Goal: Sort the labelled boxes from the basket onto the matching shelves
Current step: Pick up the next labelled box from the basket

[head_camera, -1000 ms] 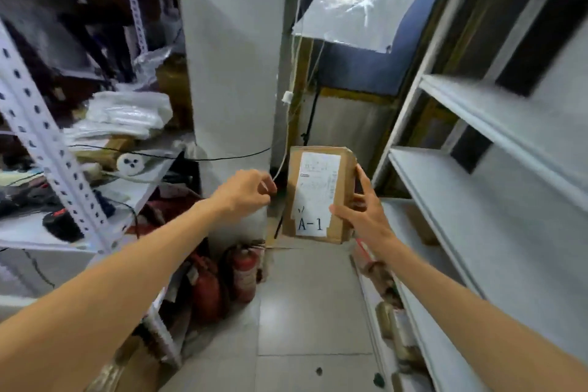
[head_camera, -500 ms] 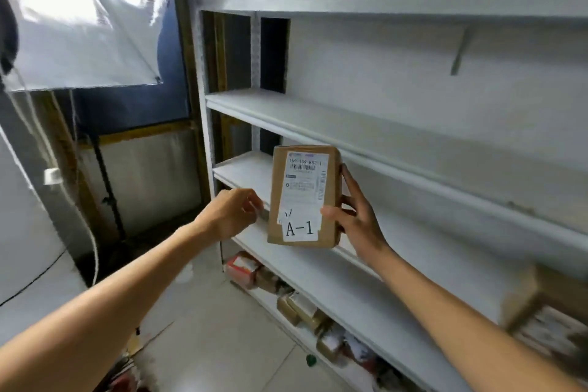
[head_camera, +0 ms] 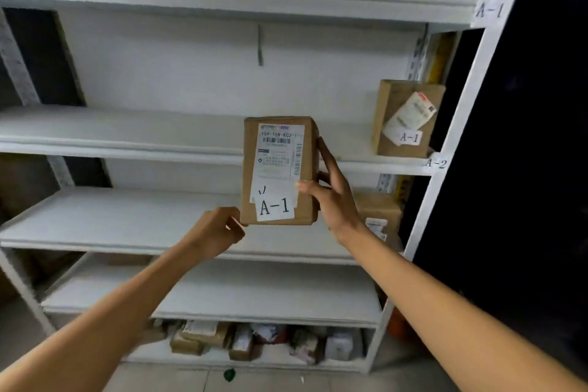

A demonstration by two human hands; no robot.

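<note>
I'm holding the A-1 box (head_camera: 280,169), right hand (head_camera: 334,200) gripping its side, left hand (head_camera: 216,232) pinching its lower corner. I'm judging it needs raising beside the shelved A-1 box (head_camera: 407,118).

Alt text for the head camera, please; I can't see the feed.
The right hand holds a cardboard box labelled A-1 upright before white shelves, the left hand curled at its lower corner. Another A-1 box stands on a shelf at right.
</note>
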